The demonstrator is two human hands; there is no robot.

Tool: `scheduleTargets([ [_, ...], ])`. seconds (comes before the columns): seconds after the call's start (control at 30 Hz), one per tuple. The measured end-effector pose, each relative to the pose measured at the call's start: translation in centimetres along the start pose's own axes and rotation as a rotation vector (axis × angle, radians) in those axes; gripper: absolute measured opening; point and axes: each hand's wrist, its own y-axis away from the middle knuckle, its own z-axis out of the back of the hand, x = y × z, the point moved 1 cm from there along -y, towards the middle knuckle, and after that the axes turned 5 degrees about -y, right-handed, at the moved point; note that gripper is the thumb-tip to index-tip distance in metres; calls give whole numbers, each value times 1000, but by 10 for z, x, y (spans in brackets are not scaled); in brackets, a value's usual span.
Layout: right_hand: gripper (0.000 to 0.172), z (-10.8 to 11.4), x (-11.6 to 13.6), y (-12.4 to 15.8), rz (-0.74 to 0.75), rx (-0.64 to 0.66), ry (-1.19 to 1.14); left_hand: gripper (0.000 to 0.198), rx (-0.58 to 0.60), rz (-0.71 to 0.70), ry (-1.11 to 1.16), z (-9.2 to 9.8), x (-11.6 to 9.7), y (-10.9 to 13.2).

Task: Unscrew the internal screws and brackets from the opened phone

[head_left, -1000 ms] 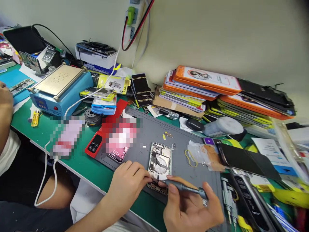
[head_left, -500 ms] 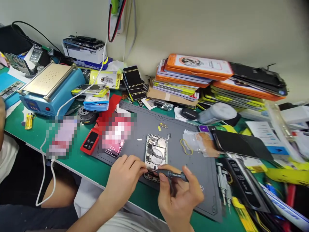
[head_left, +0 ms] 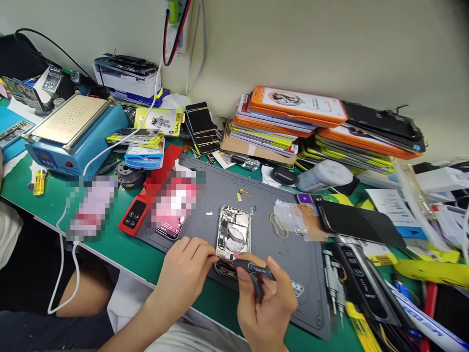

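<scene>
An opened phone point(head_left: 234, 230) lies on the dark grey work mat point(head_left: 282, 274), its inner parts and a round coil showing. My left hand point(head_left: 186, 266) is closed, with the fingertips pinched at the phone's lower left edge; the thumb is mostly hidden. My right hand point(head_left: 266, 303) grips a dark grey screwdriver point(head_left: 254, 269) between thumb and fingers. Its tip points left, onto the lower part of the phone. Small loose parts point(head_left: 252, 209) lie just beyond the phone's upper right corner.
Left of the mat are a lit phone point(head_left: 172, 227), a red device with buttons point(head_left: 132, 216) and a blue heating machine point(head_left: 73, 137). Boxed parts point(head_left: 293, 105) are stacked against the wall. Screwdrivers point(head_left: 333, 278) and a yellow rubber band point(head_left: 279, 225) lie to the right. Another person's knee point(head_left: 86, 288) shows at left.
The whole view has shifted slightly to the left. Both hands stay at the phone's lower end, and the screwdriver remains in my right hand with its tip there.
</scene>
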Motion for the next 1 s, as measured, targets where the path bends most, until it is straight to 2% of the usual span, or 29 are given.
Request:
scheduleTargets([
  [0.13, 50, 1, -3, 2, 27, -2, 25, 13, 0, 1, 7, -1, 0, 1],
  [0.27, 62, 0, -4, 2, 52, 17, 41, 12, 10, 11, -1, -1, 1, 1],
  [0.4, 60, -2, 0, 0, 55, 49, -12, 11, -7, 15, -18, -1, 1, 1],
  [0.53, 54, -2, 0, 1, -40, -18, -35, 12, -62, 14, -20, -2, 1, 0],
  [0.63, 51, -2, -1, 2, -47, -31, -48, 12, -77, -8, -40, 0, 0, -2],
  [0.83, 69, -2, 5, -7, 30, -73, 37, 15, -34, -64, -86, 5, -4, -7],
  [1.0, 68, -4, 8, -10, -61, -118, -20, 17, -38, -101, -141, 9, -6, -11],
])
